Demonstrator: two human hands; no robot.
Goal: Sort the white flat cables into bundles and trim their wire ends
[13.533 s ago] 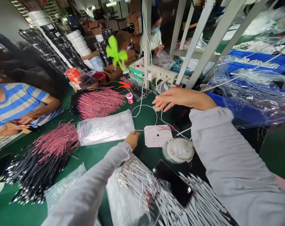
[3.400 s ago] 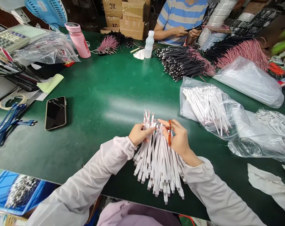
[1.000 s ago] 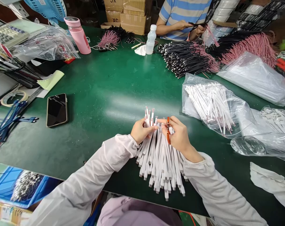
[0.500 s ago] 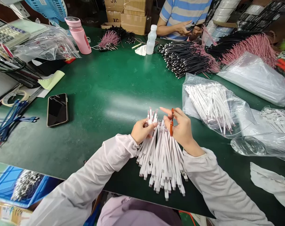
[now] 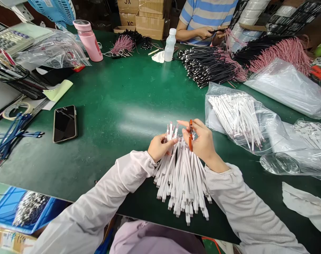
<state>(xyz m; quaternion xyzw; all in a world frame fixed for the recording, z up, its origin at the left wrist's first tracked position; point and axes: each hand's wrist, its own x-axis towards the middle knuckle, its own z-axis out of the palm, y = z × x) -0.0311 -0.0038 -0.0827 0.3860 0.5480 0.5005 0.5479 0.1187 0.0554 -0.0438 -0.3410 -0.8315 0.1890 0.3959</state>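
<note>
A fanned bundle of white flat USB cables (image 5: 185, 176) lies near the table's front edge, plugs toward me and stripped pinkish wire ends pointing away. My left hand (image 5: 160, 146) is closed on a few of these cables close to their wire ends. Just right of it, my right hand (image 5: 201, 143) grips an orange-handled tool (image 5: 190, 141), its index finger stretched toward the wire ends. The tool's working end is hidden by the fingers, so I cannot tell its kind. More white cables lie under and between both hands.
A phone (image 5: 65, 123) lies left on the green table (image 5: 110, 91). Bagged white cables (image 5: 236, 116) are at right. Black cables (image 5: 206, 65), a plastic bottle (image 5: 170, 45) and a pink bottle (image 5: 88, 40) stand farther back. Across the table, a person (image 5: 208, 17) handles black cables.
My right hand and the orange-handled tool have shifted slightly left and up, closer to the wire ends. My left hand stays in place. The other person's hands have moved a little.
</note>
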